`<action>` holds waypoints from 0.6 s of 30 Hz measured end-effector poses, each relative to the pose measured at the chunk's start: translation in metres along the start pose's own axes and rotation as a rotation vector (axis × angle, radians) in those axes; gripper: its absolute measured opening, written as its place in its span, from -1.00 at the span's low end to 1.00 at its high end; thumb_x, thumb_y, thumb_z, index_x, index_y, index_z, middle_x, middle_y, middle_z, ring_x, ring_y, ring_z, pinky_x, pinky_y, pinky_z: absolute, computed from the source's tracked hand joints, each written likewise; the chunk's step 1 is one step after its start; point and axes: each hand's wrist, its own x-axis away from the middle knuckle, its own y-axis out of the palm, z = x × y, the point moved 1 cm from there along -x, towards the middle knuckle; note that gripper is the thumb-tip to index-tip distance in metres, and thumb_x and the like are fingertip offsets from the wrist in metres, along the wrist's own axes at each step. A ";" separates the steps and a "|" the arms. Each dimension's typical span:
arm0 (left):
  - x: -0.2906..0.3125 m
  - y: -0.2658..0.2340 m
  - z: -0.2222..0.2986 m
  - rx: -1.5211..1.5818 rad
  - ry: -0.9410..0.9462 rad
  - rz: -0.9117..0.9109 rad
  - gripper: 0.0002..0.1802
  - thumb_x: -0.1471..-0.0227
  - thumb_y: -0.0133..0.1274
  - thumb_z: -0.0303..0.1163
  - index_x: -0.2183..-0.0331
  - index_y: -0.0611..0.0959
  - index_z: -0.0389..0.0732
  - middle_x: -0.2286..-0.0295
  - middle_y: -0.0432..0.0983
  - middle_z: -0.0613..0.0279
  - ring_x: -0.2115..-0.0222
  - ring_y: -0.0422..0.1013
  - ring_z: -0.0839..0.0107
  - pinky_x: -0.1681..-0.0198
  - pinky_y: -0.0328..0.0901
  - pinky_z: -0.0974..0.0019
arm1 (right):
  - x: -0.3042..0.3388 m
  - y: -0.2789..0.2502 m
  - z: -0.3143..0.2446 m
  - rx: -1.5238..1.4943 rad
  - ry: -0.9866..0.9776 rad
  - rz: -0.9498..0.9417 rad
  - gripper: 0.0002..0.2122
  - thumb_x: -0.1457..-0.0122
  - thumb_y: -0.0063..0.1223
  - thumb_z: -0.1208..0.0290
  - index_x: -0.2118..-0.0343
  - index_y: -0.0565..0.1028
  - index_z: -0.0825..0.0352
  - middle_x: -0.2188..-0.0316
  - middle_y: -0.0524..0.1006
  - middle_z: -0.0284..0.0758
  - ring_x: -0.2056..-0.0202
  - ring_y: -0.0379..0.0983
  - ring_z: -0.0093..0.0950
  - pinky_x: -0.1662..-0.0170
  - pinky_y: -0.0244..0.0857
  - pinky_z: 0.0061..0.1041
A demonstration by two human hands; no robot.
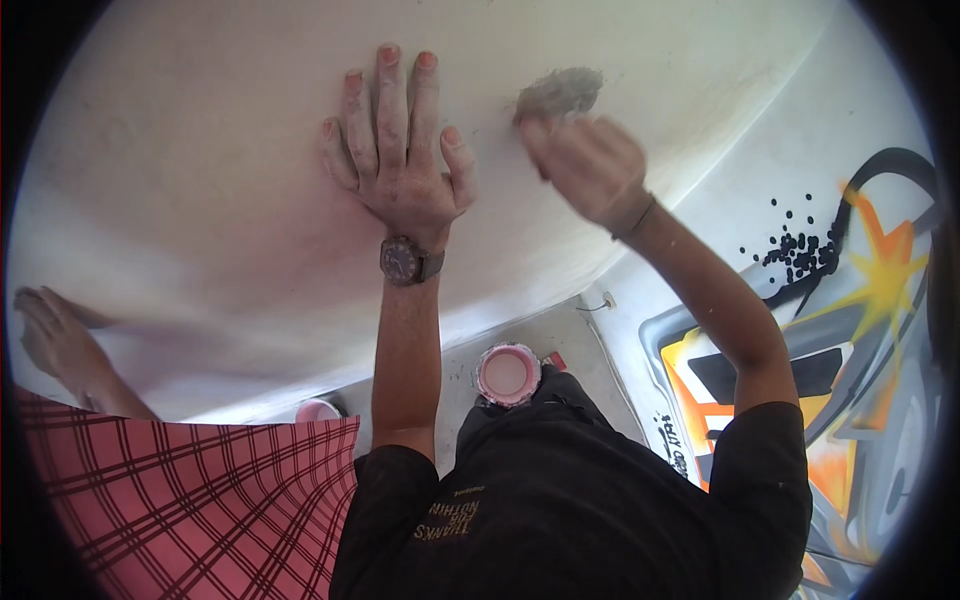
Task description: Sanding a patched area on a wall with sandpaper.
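Note:
My left hand (405, 165) lies flat on the pale wall (250, 120), fingers spread and dusted white. A dark watch (402, 260) is on that wrist. To its right, my right hand (592, 165) is at the wall with its fingers curled, blurred by motion. Just beyond its fingertips is a rough, ragged dark grey patch (562, 92); whether it lies on the wall or is something loose, I cannot tell. A dark edge shows under the curled fingers, but what they grip is not clear.
A paint-smeared bucket (483, 375) with pale pink contents stands on the floor by my legs. Another pink container (318, 410) is further left. At far left, another person's hand (62, 335) touches the wall, above pink checked fabric (200, 490). A painted side wall (800, 360) rises on the right.

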 end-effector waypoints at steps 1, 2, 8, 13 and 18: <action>0.001 -0.002 0.000 0.001 -0.002 -0.006 -0.49 -0.14 -0.32 -0.16 -0.03 0.56 0.02 -0.11 0.34 0.34 -0.19 0.13 0.28 -0.28 -0.22 0.07 | 0.002 0.001 -0.007 -0.046 -0.013 -0.031 -0.79 0.12 0.19 0.56 0.33 0.57 0.36 0.63 0.35 -0.42 0.62 0.30 -0.58 0.57 0.20 -0.56; 0.000 -0.002 0.000 0.002 -0.003 -0.013 -0.49 -0.14 -0.32 -0.16 -0.04 0.56 0.02 -0.11 0.34 0.34 -0.19 0.13 0.28 -0.28 -0.22 0.07 | 0.001 0.000 -0.002 -0.042 -0.016 -0.030 -0.79 0.12 0.19 0.56 0.33 0.57 0.36 0.63 0.35 -0.42 0.62 0.30 -0.58 0.57 0.20 -0.56; 0.000 -0.005 -0.012 -0.039 0.004 -0.050 -0.48 -0.14 -0.31 -0.16 -0.07 0.53 0.02 -0.14 0.31 0.31 -0.20 0.11 0.25 -0.29 -0.24 0.05 | -0.022 0.001 0.001 -0.020 0.092 -0.023 -0.76 0.24 0.13 0.49 0.39 0.54 0.32 0.58 0.32 -0.46 0.56 0.29 -0.60 0.54 0.20 -0.60; 0.014 -0.028 -0.066 -0.103 -0.048 -0.106 -0.46 -0.16 -0.31 -0.15 -0.11 0.48 -0.03 -0.18 0.22 0.15 -0.23 0.05 0.13 -0.29 -0.25 -0.01 | -0.022 0.014 -0.003 -0.059 0.048 0.042 -0.78 0.20 0.14 0.53 0.38 0.57 0.29 0.56 0.36 -0.47 0.54 0.33 -0.59 0.53 0.23 -0.58; 0.020 -0.065 -0.122 -0.184 -0.091 -0.003 -0.42 -0.15 -0.31 -0.17 -0.14 0.41 -0.18 -0.21 0.13 -0.03 -0.26 -0.03 0.04 -0.29 -0.26 -0.04 | -0.046 0.025 -0.019 -0.001 0.288 0.196 -0.76 0.09 0.14 0.54 0.28 0.58 0.29 0.46 0.44 -0.45 0.47 0.39 -0.54 0.46 0.25 -0.56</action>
